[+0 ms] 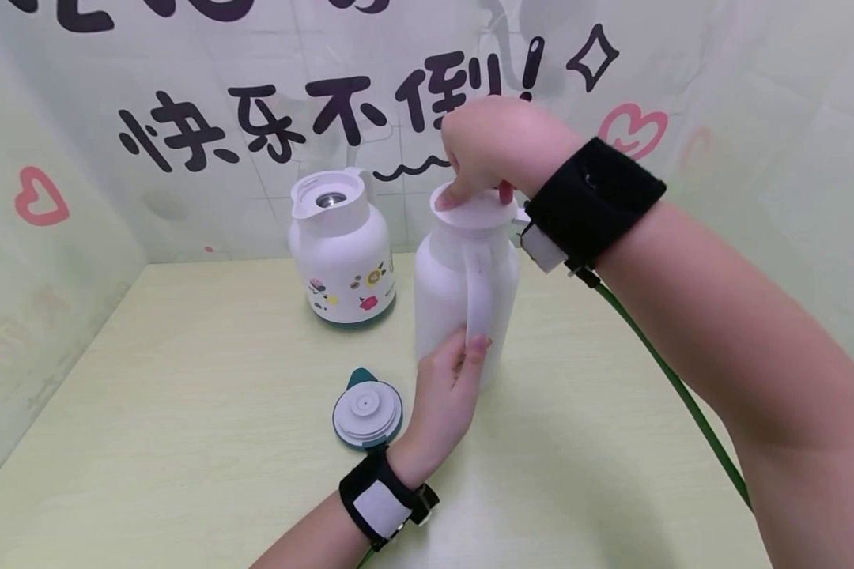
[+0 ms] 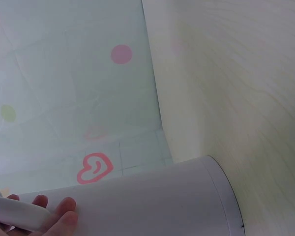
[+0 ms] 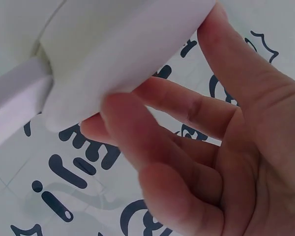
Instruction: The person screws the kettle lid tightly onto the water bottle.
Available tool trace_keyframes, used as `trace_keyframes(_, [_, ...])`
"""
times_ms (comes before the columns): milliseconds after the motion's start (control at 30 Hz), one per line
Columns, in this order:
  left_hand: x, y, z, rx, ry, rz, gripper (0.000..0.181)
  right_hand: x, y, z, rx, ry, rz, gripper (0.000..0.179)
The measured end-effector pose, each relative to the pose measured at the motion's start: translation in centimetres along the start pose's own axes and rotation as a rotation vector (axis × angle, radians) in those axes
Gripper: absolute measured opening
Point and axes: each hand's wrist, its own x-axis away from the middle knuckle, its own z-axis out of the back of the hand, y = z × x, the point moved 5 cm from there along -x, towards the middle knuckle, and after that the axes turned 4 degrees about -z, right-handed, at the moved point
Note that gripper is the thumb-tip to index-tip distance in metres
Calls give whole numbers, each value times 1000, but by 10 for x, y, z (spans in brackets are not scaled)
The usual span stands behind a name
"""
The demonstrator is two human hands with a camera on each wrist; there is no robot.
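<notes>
A tall white thermos jug [image 1: 437,292] stands on the table with its handle [image 1: 478,288] facing me. My left hand [image 1: 441,403] grips the lower part of that handle; in the left wrist view, its fingertips curl round the handle [image 2: 24,212] beside the jug's smooth body [image 2: 152,206]. From above, my right hand [image 1: 501,146] holds the white lid [image 1: 473,212] on top of the jug. The right wrist view shows thumb and fingers pinching the lid's edge [image 3: 132,64].
Behind and to the left stands a shorter white thermos [image 1: 345,261] with a fruit and flower print, its mouth uncovered. A round white and green stopper [image 1: 365,411] lies on the table [image 1: 185,427] left of my left hand. A printed curtain [image 1: 206,197] hangs behind.
</notes>
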Motion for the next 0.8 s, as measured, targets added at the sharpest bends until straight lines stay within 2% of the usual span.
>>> trace_keyframes(233, [0, 0, 0, -11, 3, -5, 24, -4, 5, -1, 14, -5, 3, 45])
trace_keyframes(333, [1, 0, 0, -7, 2, -3, 24, -4, 10, -2, -27, -16, 8, 43])
trace_keyframes(467, [1, 1, 0, -2, -6, 0, 23, 0, 21, -3, -91, -83, 25, 41])
trace_keyframes(600, [1, 2, 1, -2, -8, 8, 23, 1, 29, -3, -127, -137, 77, 44])
trace_keyframes(800, [1, 2, 1, 4, -10, 9, 24, 1, 33, -3, -119, -160, 171, 53])
